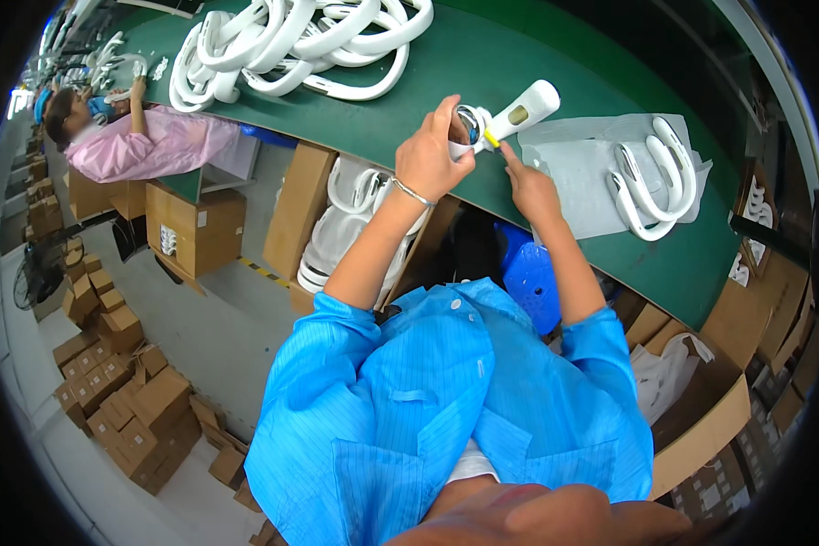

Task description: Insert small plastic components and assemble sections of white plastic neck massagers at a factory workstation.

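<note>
My left hand [428, 156] is closed around the round, shiny metallic end of a white handheld device [530, 106]. Its wider white body, with an olive-tinted oval window, points up and to the right over the green table. In my right hand [532, 194] is a thin yellow tool [491, 138], pinched between the fingers. The tool's tip meets the device near its narrow neck, beside the round end. What kind of tool it is cannot be made out. Just right of that hand, curved white U-shaped bands [646, 187] lie on a translucent plastic sheet [564, 146].
A heap of curved white bands [273, 45] covers the far left of the green table [355, 123]. Below its edge stands a carton [300, 218] of white parts. A blue stool [532, 282] is under the table. Someone in pink [155, 146] works at left.
</note>
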Available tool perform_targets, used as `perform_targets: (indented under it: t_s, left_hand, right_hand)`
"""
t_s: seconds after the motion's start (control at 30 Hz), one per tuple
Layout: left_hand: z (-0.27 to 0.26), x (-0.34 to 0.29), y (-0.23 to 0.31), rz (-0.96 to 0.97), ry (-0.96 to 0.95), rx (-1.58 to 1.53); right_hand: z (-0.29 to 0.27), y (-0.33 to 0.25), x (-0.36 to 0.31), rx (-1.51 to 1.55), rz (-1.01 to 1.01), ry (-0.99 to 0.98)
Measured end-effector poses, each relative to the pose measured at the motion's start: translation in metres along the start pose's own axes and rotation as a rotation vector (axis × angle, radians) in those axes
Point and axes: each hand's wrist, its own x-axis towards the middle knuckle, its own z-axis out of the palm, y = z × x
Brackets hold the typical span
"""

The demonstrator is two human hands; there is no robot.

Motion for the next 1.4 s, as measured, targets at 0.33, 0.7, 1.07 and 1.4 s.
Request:
perform_targets:
  t_s: [0.33,0.7,1.07,1.4]
  left_hand:
    - [-0.002,0.003,-0.004,-0.024,-0.01,-0.046]
    - [-0.001,-0.028,-0.064,-0.186,0.025,-0.301]
    - [0.034,-0.086,-0.098,0.066,0.345,-0.377]
    - [0.035,-0.091,-0.098,-0.009,0.385,-0.376]
  right_hand:
    - [0.002,0.004,-0.014,-0.139,0.018,-0.101]
    - [0.034,-0.018,-0.039,0.228,-0.044,-0.071]
    - [0.043,-0.017,-0.028,0.014,-0.017,-0.189]
    - [0.024,-0.044,-0.009,-0.07,0.0,-0.315]
